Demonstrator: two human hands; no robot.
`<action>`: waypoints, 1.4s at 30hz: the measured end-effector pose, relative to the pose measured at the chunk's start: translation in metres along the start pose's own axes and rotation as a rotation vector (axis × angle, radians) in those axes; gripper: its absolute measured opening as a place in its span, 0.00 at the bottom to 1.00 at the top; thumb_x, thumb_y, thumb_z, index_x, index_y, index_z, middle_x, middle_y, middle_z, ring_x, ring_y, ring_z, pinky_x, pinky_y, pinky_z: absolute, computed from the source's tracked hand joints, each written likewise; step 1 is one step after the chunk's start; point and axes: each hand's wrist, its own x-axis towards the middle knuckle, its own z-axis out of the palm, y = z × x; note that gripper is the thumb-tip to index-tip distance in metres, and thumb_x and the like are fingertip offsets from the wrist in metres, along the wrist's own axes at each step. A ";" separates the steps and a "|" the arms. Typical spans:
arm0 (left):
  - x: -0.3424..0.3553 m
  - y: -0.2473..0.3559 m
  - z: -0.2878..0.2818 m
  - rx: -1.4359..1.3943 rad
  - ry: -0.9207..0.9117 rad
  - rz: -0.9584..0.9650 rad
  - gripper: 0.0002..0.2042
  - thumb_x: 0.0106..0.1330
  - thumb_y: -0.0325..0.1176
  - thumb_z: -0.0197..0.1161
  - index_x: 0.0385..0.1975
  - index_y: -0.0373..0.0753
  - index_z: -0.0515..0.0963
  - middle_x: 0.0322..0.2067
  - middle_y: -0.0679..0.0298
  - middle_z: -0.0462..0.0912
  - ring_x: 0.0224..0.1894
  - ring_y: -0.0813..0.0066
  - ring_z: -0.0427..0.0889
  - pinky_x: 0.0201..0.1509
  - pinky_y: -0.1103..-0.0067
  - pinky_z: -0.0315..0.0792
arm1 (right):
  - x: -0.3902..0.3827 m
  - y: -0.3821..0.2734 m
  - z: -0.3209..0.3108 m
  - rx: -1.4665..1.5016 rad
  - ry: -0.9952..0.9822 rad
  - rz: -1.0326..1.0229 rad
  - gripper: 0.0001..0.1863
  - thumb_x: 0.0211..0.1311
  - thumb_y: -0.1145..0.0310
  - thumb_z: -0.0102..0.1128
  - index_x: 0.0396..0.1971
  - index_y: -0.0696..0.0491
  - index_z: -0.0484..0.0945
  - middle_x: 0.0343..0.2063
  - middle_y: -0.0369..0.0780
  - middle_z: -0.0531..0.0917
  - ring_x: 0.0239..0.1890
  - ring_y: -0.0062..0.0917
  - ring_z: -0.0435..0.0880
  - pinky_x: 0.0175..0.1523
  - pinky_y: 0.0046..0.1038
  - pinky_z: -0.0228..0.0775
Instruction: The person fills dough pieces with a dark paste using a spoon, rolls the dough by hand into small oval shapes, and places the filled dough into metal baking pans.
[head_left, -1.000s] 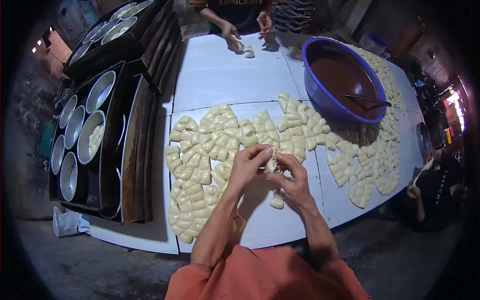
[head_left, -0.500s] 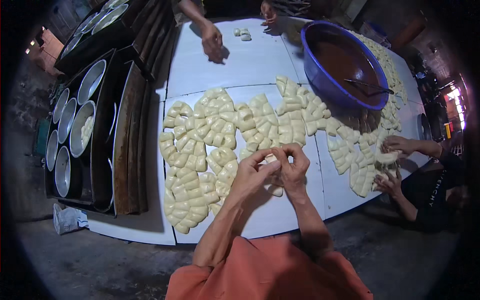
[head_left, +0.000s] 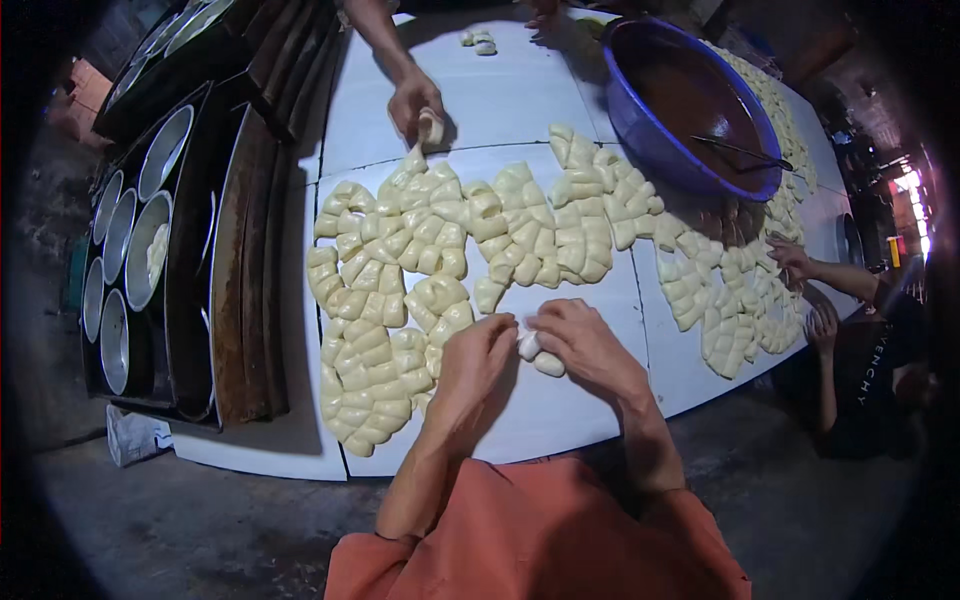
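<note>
A small white piece of dough sits between my two hands, low over the white tabletop. My left hand has its fingers curled in against the left side of this piece. From the other side, my right hand pinches it with bent fingers. Just below lies a second, smooth dough piece, beside my right thumb. Past my hands spreads a wide patch of cut, glossy pale dough, its pieces lying pressed close together.
A blue basin of brown liquid, with a utensil in it, stands far right. Dark trays of round metal tins flank the table's left. Another person's hand grips dough at the far side; a co-worker's hands are by the right-hand dough.
My hands have spread a little and lowered, with the dough piece still between them. Across the table, the other person's hand has taken hold of dough at the patch's far edge.
</note>
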 end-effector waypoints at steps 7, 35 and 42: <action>-0.004 -0.008 0.017 -0.018 -0.086 -0.001 0.16 0.67 0.35 0.59 0.49 0.31 0.79 0.38 0.52 0.86 0.41 0.65 0.85 0.48 0.74 0.75 | -0.022 -0.007 0.003 0.275 -0.060 0.390 0.15 0.67 0.67 0.53 0.49 0.60 0.78 0.44 0.50 0.82 0.48 0.45 0.80 0.53 0.37 0.72; -0.094 -0.038 -0.057 0.539 0.054 0.344 0.13 0.56 0.37 0.70 0.39 0.42 0.82 0.55 0.59 0.74 0.60 0.56 0.70 0.60 0.64 0.64 | -0.057 -0.061 0.028 1.554 0.278 0.583 0.14 0.64 0.75 0.52 0.50 0.57 0.74 0.38 0.38 0.81 0.39 0.21 0.81 0.44 0.26 0.74; -0.049 0.014 -0.010 -0.410 -0.102 -0.010 0.17 0.61 0.34 0.71 0.45 0.32 0.81 0.36 0.60 0.84 0.36 0.76 0.81 0.38 0.80 0.75 | -0.038 -0.061 0.018 1.375 0.297 0.568 0.19 0.66 0.73 0.61 0.56 0.60 0.73 0.42 0.38 0.82 0.42 0.18 0.81 0.50 0.20 0.73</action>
